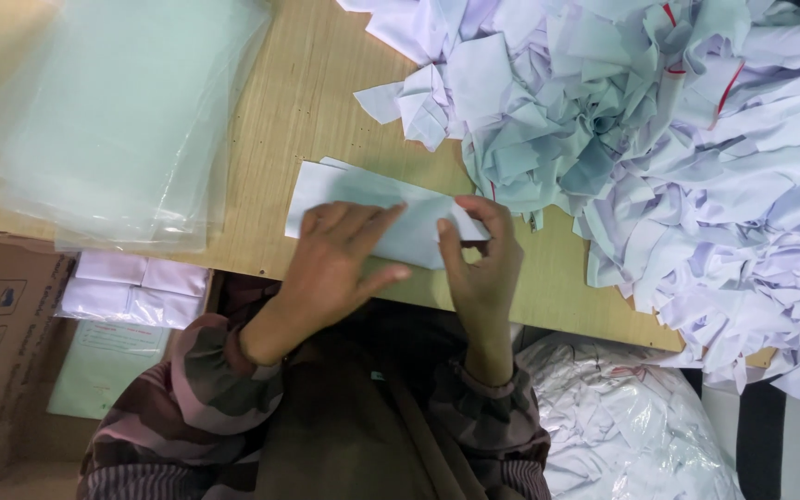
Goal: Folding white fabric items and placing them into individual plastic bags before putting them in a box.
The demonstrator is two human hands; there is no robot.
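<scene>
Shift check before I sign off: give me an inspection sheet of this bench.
Surface: wooden table, bare in the middle strip.
Job's things: folded white piece flat near the table's front edge, under both hands.
Clutter: big pile of white and pale green cut pieces on the right; stack of clear plastic bags on the left.
Grippers: left hand pressed flat on the folded piece; right hand pinches its right end.
Cables: nothing seen.
Surroundings: cardboard box lower left with packed white bundles; plastic sack of white cloth lower right.
</scene>
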